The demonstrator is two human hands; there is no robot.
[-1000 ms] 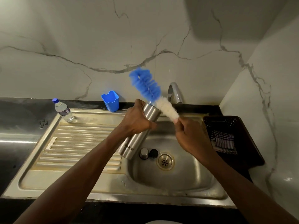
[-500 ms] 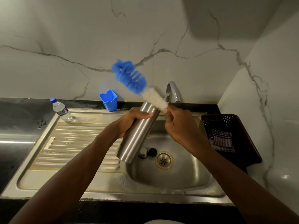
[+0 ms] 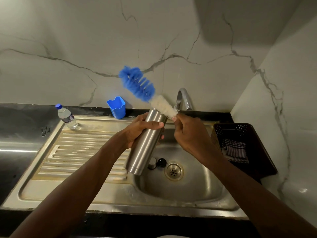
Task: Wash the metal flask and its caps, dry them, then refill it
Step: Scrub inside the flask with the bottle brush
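My left hand [image 3: 139, 129] grips the metal flask [image 3: 145, 145] near its open top and holds it tilted over the sink basin [image 3: 197, 188]. My right hand [image 3: 190, 134] holds the handle end of a bottle brush [image 3: 145, 93] with blue and white bristles. The whole brush head is outside the flask and points up and left, its white part beside the flask mouth. Two small caps, one steel [image 3: 152, 163] and one black [image 3: 162, 162], lie on the basin floor next to the drain [image 3: 173, 170].
A curved tap [image 3: 183, 98] rises behind the basin. A small plastic water bottle [image 3: 67, 117] and a blue cup [image 3: 117, 107] stand at the back of the ribbed drainboard [image 3: 77, 157]. A dark basket [image 3: 243, 145] with a striped cloth [image 3: 235, 150] sits at the right.
The brush moved up and left, away from the flask mouth, then settled. My left hand raised the flask a little and my right hand moved closer to it.
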